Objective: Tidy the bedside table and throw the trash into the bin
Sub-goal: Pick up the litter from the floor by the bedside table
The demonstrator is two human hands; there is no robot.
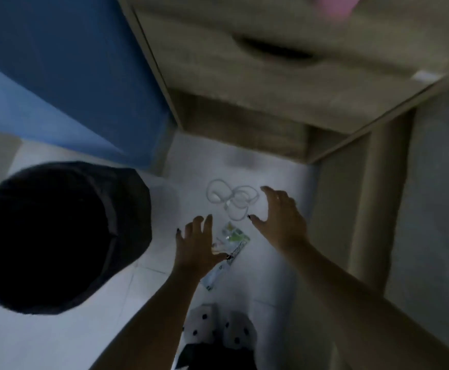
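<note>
Both arms reach down — left hand point(199, 244) spread over the wrapper point(231, 237), right hand point(282, 216) splayed, empty, beside the cable point(231, 198).

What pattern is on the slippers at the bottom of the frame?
The slippers are white with black polka dots, seen in the head view, the only one.

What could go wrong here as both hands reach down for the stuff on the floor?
The left hand already covers part of the green wrapper, so a hasty grip might miss its loose end. The right hand spreads over the white cable, whose loops could tangle or drag. The black bin stands close on the left; a swinging forearm might knock it. The picture is dim and blurred.
</note>
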